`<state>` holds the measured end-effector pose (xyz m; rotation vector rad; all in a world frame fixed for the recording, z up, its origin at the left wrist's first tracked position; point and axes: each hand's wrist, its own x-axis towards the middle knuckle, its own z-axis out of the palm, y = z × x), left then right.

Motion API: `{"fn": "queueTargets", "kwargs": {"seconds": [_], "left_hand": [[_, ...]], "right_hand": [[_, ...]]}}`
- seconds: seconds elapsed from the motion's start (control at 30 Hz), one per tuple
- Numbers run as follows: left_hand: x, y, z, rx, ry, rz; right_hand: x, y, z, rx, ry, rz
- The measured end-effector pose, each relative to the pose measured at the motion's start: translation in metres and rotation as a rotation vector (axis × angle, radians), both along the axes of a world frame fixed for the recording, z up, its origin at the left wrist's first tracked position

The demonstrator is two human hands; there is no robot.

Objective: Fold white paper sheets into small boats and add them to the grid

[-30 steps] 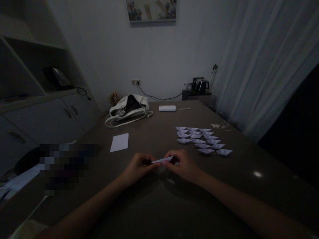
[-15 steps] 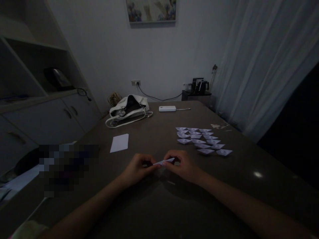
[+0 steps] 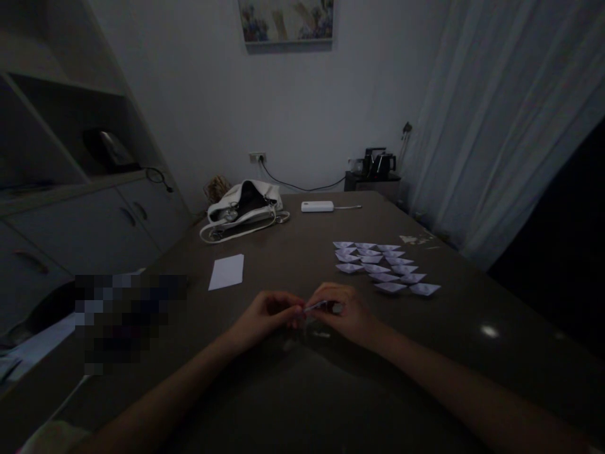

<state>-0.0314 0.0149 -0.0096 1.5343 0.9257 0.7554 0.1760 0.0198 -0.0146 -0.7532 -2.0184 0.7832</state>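
Note:
Both of my hands meet just above the dark table (image 3: pixel 302 391), pinching one small folded piece of white paper (image 3: pixel 316 306) between them. My left hand (image 3: pixel 265 317) grips its left end with fingers curled. My right hand (image 3: pixel 345 312) holds the right end, fingers bent over it. Only a thin sliver of the paper shows between the fingertips. To the right and a little farther off lie several folded paper boats (image 3: pixel 382 267) in rows on the table.
A flat white sheet (image 3: pixel 227 272) lies left of my hands. A white handbag (image 3: pixel 243 208) and a white power bank (image 3: pixel 317 206) with a cable sit at the far end. Cabinets stand at left, a curtain at right, a kettle on a side stand.
My hands have drawn closer together, and the folded paper between them shows shorter than before. Everything else on the table has stayed put.

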Motion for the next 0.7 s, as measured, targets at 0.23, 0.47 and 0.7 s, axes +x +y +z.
{"fn": "queueTargets", "kwargs": {"seconds": [0.23,0.47,0.7], "left_hand": [[0.0022,-0.0008,0.0027,-0.034,0.017,0.018],[0.0030,-0.0003,0.0017,-0.039,-0.005,0.009],[0.0037,0.0006,-0.0006,-0.041,-0.025,0.031]], "right_hand": [[-0.0004,-0.0008,0.0007,-0.158,0.037,-0.017],[-0.0025,0.0013,-0.0027,-0.280,0.091,-0.027],[-0.0021,0.0028,-0.0043,-0.308,0.031,-0.017]]}}
